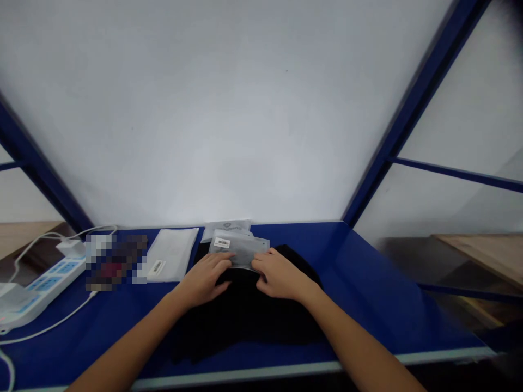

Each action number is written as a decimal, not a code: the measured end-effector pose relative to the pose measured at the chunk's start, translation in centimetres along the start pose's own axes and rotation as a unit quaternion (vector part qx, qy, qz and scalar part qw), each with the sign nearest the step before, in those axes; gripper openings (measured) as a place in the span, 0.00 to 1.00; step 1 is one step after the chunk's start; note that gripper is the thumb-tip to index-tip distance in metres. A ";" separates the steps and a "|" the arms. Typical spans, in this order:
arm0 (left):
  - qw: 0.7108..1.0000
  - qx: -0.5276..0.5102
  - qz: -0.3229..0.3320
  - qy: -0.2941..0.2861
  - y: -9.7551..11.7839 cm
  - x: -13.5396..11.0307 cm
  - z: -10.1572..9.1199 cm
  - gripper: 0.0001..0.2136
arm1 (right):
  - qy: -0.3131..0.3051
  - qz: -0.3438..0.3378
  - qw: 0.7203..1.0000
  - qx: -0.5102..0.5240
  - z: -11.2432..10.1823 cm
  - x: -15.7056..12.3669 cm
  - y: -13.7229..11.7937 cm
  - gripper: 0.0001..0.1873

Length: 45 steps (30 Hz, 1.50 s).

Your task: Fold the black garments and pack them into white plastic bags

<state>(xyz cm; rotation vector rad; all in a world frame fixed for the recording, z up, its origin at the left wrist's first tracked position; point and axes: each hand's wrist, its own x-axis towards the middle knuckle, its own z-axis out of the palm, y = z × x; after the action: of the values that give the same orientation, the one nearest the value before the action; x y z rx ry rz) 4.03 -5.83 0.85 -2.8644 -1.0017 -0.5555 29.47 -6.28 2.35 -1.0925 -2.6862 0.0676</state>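
Note:
A greyish translucent plastic bag (245, 250) with a white barcode label lies on top of a black cloth (253, 316). My left hand (208, 276) is at the left part of the bag's near edge, its fingers bent over the plastic and its thumb lower down by the cloth. At the right end of that same edge, my right hand (281, 274) grips the bag with curled fingers. The near edge is bowed between the two hands. Just behind, another printed plastic bag (226, 224) is partly covered by the first one.
Left of the cloth lies a flat white package (171, 250) with a barcode label. A white power strip (49, 286) with plugs and a white cable (61, 333) takes up the table's left side. Blue frame posts (408, 120) rise beside the blue table (368, 305), against a pale wall.

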 end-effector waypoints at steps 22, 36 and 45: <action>0.994 -0.064 -0.071 -0.046 -0.5 -0.4 -2.1 0.22 | 0.024 0.062 0.998 -0.010 -1.0 -1.6 1.0 0.06; 0.999 0.000 -0.019 -0.050 0.0 0.4 -3.2 0.08 | 0.107 -0.017 0.985 -0.133 3.1 5.4 -3.0 0.04; 0.997 0.060 -0.046 0.021 -1.0 0.2 -4.0 0.09 | 0.130 0.054 0.981 -0.131 1.8 5.0 -2.8 0.08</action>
<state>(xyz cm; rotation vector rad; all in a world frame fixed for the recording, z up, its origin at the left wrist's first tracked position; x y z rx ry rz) 2.32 -5.65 4.59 -2.7033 -1.1237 -0.5387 23.69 -4.76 1.98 -1.2259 -2.4461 -0.3927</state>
